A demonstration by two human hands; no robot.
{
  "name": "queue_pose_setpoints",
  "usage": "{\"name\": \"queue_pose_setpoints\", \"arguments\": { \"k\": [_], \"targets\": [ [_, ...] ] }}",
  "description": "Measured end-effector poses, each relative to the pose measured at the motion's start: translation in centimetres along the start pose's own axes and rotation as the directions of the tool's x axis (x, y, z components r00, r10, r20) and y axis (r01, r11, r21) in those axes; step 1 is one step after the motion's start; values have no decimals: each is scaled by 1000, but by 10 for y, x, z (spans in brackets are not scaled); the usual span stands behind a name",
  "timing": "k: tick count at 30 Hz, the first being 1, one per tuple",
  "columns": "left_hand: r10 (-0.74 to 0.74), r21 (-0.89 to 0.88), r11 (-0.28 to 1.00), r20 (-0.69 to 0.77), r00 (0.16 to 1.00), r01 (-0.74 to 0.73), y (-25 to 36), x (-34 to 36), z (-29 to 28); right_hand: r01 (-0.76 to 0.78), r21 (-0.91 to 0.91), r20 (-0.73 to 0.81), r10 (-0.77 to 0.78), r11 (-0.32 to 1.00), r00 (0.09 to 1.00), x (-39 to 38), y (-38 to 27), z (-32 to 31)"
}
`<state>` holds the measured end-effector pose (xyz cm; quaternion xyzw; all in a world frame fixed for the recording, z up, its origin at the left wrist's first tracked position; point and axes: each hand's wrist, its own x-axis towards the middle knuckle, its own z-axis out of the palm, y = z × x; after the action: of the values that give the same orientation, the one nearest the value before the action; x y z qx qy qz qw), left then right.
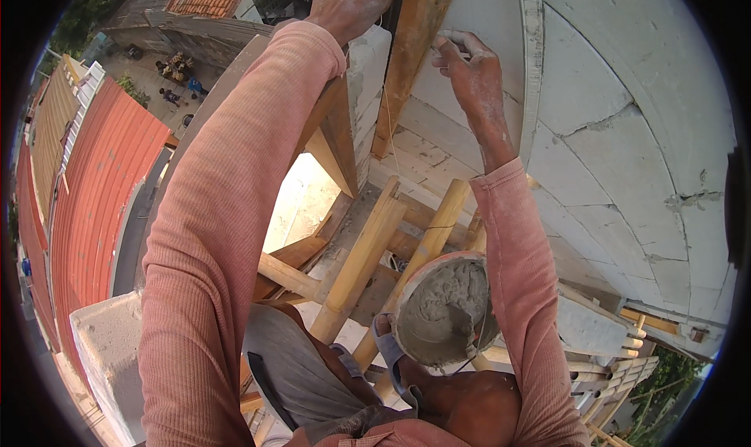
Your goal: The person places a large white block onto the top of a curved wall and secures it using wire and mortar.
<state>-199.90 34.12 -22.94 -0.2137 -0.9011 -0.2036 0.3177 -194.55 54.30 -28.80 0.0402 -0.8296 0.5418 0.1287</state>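
Observation:
My left hand (344,1) reaches to the top edge beside a pale block (368,64) and an upright timber (411,48); its fingers are mostly out of sight. A thin string (389,118) hangs beneath it along the timber. Curled and dusted with grey, my right hand (468,68) is just right of the timber; what its fingertips hold, if anything, is too small to make out. Below my arms, a bucket (407,298) of wet grey mortar (450,306) sits among the scaffold poles.
My sandalled foot (391,353) is on bamboo poles (352,275) high up. A block wall (610,157) rises at right; a loose block (106,345) sits at lower left. Red metal roofs (102,197) lie left, with several people (176,87) on the ground far below.

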Motion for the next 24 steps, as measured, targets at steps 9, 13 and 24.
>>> {"name": "queue_pose_setpoints", "arguments": {
  "k": [9, 13, 24],
  "targets": [
    [252, -86, 962, -72, 965, -257, -43, 6, 16, 1, 4, 17, -2, 1000, 1000, 2, 5, -2],
    [-44, -366, 930, -59, 997, 19, -26, 4, -2, -24, 7, 6, 24, 1000, 1000, 4, 9, -7],
    [54, -220, 967, -305, 951, -125, -7, -4, -7, 8, 11, -25, -8, 1000, 1000, 5, 6, -2]
  ]
}}
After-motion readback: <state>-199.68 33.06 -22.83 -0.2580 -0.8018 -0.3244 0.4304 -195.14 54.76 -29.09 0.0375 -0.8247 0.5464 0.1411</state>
